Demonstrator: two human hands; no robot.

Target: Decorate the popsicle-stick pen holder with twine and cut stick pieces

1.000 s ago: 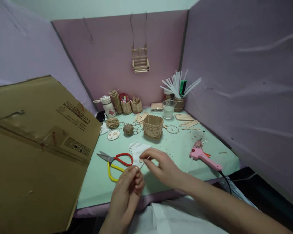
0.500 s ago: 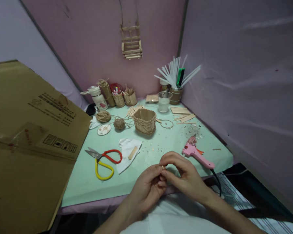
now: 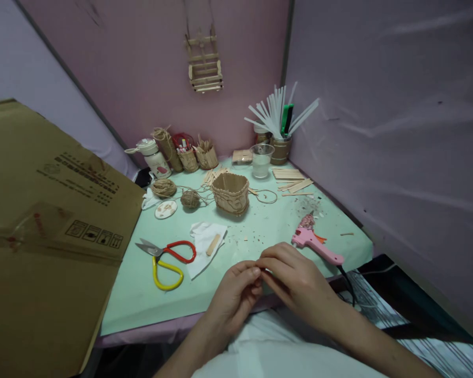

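My left hand and my right hand meet fingertip to fingertip over the table's front edge. Both are pinched closed; whatever lies between their fingertips is hidden or too small to name. Left of them, a small wooden piece lies on a white cloth, beside open scissors with one red and one yellow handle. A pink glue gun rests to the right of my hands. Further back stands a woven-looking brown basket.
A large cardboard box covers the left side. Twine balls, a bottle, stick holders, a plastic cup of liquid and flat wooden sticks stand or lie at the back. The glue gun's cable hangs off the right edge.
The view has shifted slightly. My right hand has turned, its fingers now closer together and covering the small light-coloured item seen between the fingertips before.
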